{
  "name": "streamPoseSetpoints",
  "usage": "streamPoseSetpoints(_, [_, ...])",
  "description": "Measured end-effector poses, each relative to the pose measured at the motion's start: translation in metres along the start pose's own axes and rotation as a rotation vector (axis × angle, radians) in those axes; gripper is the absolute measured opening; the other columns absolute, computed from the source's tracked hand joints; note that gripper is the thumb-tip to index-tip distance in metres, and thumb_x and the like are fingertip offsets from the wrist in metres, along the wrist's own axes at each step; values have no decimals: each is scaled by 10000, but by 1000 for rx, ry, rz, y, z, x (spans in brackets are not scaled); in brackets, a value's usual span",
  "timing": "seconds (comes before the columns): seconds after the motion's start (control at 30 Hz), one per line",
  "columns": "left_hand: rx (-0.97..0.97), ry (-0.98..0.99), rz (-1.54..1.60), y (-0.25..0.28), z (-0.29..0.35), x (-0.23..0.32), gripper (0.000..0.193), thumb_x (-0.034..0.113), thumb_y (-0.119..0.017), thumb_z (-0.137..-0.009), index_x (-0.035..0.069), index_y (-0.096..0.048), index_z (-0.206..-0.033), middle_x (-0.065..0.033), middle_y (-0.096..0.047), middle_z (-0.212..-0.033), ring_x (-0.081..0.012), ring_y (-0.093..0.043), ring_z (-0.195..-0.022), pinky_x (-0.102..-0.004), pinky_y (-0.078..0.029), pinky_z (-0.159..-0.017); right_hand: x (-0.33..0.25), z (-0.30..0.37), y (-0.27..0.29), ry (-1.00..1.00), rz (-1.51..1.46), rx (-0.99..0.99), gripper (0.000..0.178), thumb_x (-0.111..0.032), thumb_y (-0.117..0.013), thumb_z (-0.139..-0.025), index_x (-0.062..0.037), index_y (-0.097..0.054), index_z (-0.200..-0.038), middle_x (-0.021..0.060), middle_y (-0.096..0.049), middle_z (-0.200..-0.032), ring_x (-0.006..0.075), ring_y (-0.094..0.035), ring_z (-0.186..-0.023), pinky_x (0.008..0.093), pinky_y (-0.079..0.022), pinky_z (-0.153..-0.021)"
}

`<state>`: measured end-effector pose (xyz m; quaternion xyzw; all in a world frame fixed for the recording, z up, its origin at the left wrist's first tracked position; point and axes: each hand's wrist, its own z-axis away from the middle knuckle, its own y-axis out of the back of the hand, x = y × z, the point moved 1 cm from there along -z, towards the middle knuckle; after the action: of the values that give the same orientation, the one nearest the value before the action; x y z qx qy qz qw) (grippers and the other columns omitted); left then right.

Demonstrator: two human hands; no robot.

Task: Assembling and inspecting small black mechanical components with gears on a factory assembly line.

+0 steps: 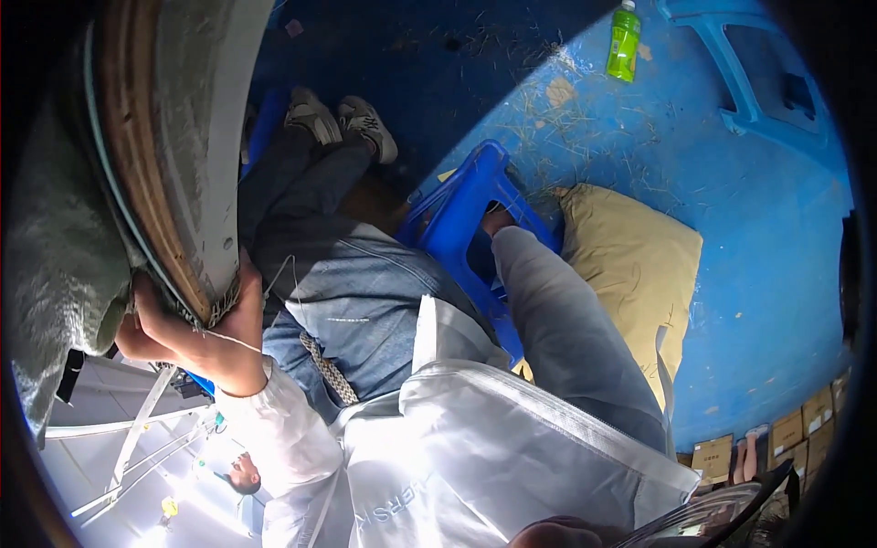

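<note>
My left hand (206, 342) comes up from a white sleeve at the left. Its fingers and thumb are wrapped round the lower end of a board with a layered wooden edge (137, 137). Between them, at the board's end, sits a small piece of rough woven strip (222, 304), mostly hidden by the fingers. A thin pale thread (281, 271) loops out beside the thumb toward my jeans. Thick grey-green cloth (64, 228) hangs against the board's left side, close to the fingers. My right hand does not show.
A blue plastic stool (466, 196) stands by my leg, beside a tan stuffed sack (630, 265). On the blue floor are a green bottle (624, 44), straw bits and a light-blue stool (763, 64). Sneakers (368, 126) show beyond my knees. Cardboard boxes (790, 429) stand lower right; another person is lower left.
</note>
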<state>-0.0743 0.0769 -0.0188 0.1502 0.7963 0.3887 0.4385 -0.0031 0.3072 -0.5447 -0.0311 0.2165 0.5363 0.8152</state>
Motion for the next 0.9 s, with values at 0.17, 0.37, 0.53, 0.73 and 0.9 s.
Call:
streamPoseSetpoints(0.17, [-2,-10,9,0,-7,4,947,298,-893,-529,123,-439,-1341,-198,-333,-1273,-396,-412,-1127,-456,-479,-900,27,-23,-1,241,-22,66,572,-503,-663,-828,-93,-630,-1226,171,-630,-1230,381,-631,-1004,501,-502,-871])
streamPoseSetpoints(0.37, [29,-6,46,1,-9,6,915,236,-878,-500,94,-479,-1312,-193,-371,-1262,-393,-424,-1125,-476,-447,-916,58,-64,23,430,-93,-73,589,-536,-662,-815,-91,-646,-1199,164,-648,-1183,370,-640,-950,478,-516,-836])
streamPoseSetpoints(0.53, [8,-12,-12,0,0,-1,950,291,-889,-502,110,-452,-1327,-187,-353,-1277,-375,-431,-1120,-440,-505,-876,50,-63,24,422,7,-223,576,-527,-659,-806,-83,-656,-1172,160,-657,-1143,355,-643,-920,467,-517,-813])
streamPoseSetpoints(0.73, [18,-31,-77,-3,5,-7,969,330,-893,-506,112,-437,-1333,-184,-339,-1291,-365,-439,-1113,-426,-530,-865,39,-65,28,384,97,-398,561,-516,-656,-795,-74,-668,-1139,155,-668,-1096,337,-646,-885,454,-519,-786])
streamPoseSetpoints(0.9, [56,-1,-5,1,3,-4,916,275,-869,-498,77,-490,-1309,-188,-387,-1244,-390,-443,-1105,-487,-466,-898,22,-48,37,363,166,-497,549,-507,-654,-786,-66,-678,-1112,152,-677,-1057,322,-648,-855,443,-520,-763])
